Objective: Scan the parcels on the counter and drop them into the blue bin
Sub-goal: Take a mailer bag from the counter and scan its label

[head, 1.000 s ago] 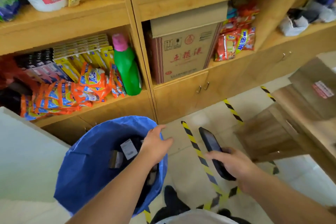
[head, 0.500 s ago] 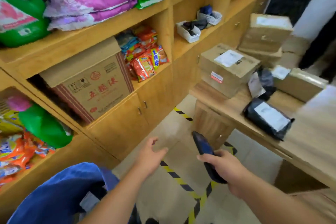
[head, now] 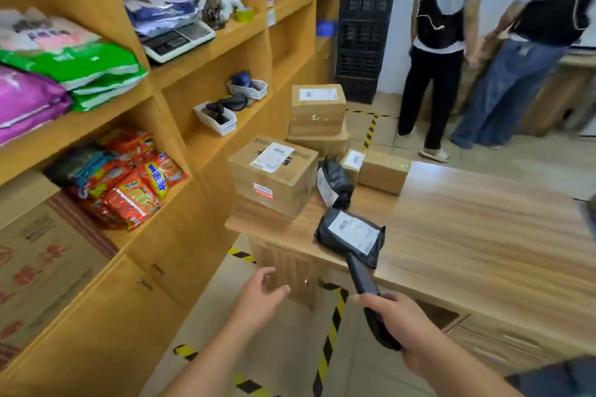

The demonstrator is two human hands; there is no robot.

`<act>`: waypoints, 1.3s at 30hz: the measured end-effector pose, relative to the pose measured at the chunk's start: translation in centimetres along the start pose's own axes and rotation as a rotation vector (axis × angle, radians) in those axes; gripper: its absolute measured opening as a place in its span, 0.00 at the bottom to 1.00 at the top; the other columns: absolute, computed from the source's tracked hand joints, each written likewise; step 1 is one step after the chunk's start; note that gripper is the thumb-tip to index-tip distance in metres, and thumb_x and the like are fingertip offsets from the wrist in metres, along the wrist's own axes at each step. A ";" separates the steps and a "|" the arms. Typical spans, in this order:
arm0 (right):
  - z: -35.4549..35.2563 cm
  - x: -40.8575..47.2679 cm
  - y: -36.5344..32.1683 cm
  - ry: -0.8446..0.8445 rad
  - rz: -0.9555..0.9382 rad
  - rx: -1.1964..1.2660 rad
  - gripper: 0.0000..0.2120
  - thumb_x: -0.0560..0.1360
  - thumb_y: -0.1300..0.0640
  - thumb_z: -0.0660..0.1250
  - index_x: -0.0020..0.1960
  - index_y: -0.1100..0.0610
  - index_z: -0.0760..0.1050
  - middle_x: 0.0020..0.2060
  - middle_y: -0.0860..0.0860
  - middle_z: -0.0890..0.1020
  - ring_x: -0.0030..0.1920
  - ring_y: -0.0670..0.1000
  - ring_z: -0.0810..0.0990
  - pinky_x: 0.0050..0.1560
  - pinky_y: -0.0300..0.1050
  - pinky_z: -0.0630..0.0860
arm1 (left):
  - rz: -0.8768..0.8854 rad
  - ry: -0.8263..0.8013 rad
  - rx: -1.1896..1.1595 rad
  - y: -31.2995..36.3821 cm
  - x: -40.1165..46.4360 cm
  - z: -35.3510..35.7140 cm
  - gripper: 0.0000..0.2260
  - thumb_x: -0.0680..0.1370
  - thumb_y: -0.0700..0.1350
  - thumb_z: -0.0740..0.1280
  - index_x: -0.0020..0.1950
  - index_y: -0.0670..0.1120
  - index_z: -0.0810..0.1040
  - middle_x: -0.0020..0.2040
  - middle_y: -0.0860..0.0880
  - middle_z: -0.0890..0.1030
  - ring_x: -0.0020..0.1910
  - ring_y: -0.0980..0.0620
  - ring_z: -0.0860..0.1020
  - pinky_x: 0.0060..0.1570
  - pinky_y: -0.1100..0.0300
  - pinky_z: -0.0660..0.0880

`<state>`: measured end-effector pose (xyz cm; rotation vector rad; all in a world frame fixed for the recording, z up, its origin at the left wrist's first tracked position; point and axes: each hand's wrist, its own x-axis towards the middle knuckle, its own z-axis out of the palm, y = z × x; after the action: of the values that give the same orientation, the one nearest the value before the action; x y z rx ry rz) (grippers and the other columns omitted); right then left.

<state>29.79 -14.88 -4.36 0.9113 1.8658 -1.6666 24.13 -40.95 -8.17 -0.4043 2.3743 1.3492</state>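
Wood-grain laminate, glossy and streaked, across the desk [head: 467, 229], with parcels clustered at its far left end. Nearest the edge: a flat black poly mailer [head: 350, 235], crinkled plastic, rectangular white label face up. Behind it, a second black plastic bag [head: 335, 182], bunched and standing on end, label on its side. Left of that, a squarish corrugated cardboard box [head: 274, 174], taped, with a white shipping label on top and a small red-and-white sticker on the front. Further back, two stacked cardboard boxes [head: 317, 113] and a small brown carton [head: 383, 171] just beside a still smaller one.

Right hand [head: 403, 325] low in front of the desk, fingers wrapped round the grip of a slim black handheld scanner [head: 364, 284], matte, head angled up toward the flat mailer's near corner. Left hand [head: 258, 296] empty, fingers loosely spread, palm turned inward, held over the tiled floor, well apart from the right.

Wooden shelving [head: 193, 74] on the left: soft plastic sacks, shiny snack packets, a white weighing scale [head: 177, 39]. Yellow-black hazard tape [head: 329, 342] on the floor. Blue bin out of view.
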 end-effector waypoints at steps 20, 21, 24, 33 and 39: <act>-4.1 7.7 -5.6 0.336 -0.013 0.278 0.26 0.70 0.49 0.82 0.61 0.59 0.79 0.48 0.57 0.85 0.46 0.56 0.83 0.38 0.45 0.73 | 0.128 -0.263 0.137 11.8 17.8 4.9 0.24 0.81 0.51 0.72 0.76 0.53 0.71 0.72 0.51 0.76 0.65 0.49 0.76 0.67 0.47 0.75; -4.4 8.0 -5.7 0.340 -0.008 0.278 0.25 0.70 0.49 0.82 0.61 0.59 0.78 0.47 0.56 0.85 0.44 0.55 0.82 0.36 0.44 0.72 | 0.116 -0.264 0.145 12.0 18.3 5.3 0.24 0.81 0.51 0.71 0.77 0.53 0.71 0.72 0.50 0.76 0.64 0.50 0.76 0.66 0.47 0.76; -5.5 9.3 -5.9 0.348 0.017 0.274 0.26 0.70 0.48 0.81 0.61 0.58 0.78 0.47 0.56 0.84 0.43 0.55 0.81 0.35 0.44 0.71 | 0.100 -0.287 0.159 12.4 19.6 6.9 0.24 0.82 0.50 0.70 0.78 0.50 0.70 0.72 0.48 0.76 0.59 0.51 0.74 0.57 0.53 0.75; -11.5 15.3 -8.5 0.236 -0.001 0.150 0.24 0.71 0.48 0.81 0.59 0.60 0.78 0.43 0.55 0.83 0.40 0.54 0.80 0.38 0.45 0.71 | -0.013 -0.183 0.101 15.1 23.1 11.0 0.22 0.81 0.50 0.71 0.75 0.51 0.72 0.71 0.48 0.77 0.60 0.48 0.75 0.57 0.51 0.77; -14.6 18.2 -10.2 0.101 -0.007 0.020 0.22 0.71 0.49 0.81 0.57 0.58 0.77 0.46 0.56 0.84 0.41 0.54 0.80 0.39 0.45 0.72 | -0.107 -0.104 0.064 15.6 24.3 13.1 0.22 0.80 0.50 0.72 0.73 0.50 0.73 0.66 0.49 0.78 0.62 0.46 0.78 0.65 0.49 0.76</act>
<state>11.28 2.13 -8.61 1.0147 1.9231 -1.6748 -1.66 -23.32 -13.65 -0.4262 2.2702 1.2140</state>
